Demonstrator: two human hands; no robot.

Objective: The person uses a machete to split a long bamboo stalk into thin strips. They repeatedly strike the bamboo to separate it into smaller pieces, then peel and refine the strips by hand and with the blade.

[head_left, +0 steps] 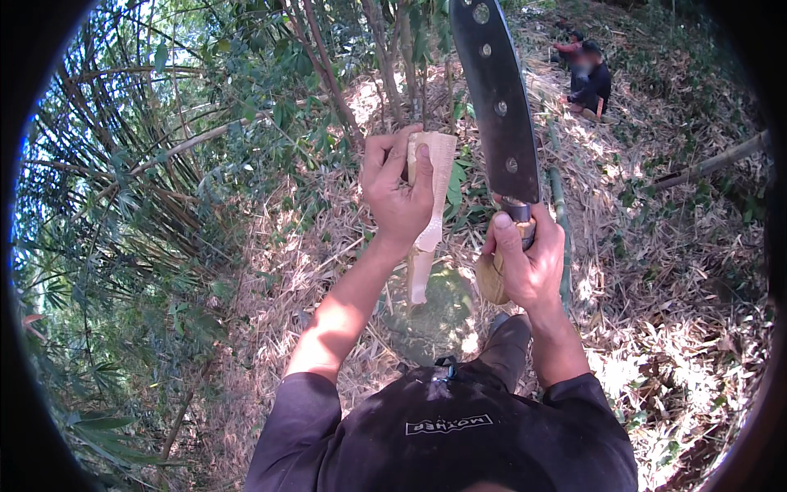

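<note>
My left hand [399, 189] is closed round the upper part of a pale carved piece of wood [443, 168]. The wood is broad at the top, narrows at a notched waist, and ends in a slimmer part pointing down. In my right hand [531, 261] is a large machete [502, 107], gripped by its wooden handle [492, 280]. Its wide dark blade has a row of round shiny marks and points upward, tilted slightly left. Blade and wood are apart, with the blade to the right of the wood.
Below the wood lies a mossy stone [434, 316]. Dry leaf litter [287, 254] covers the ground. Bamboo stems [106, 180] crowd the left, and thin trunks [393, 66] rise ahead. A green bamboo pole [561, 238] lies right of my right hand. Two people [592, 82] sit at the far right.
</note>
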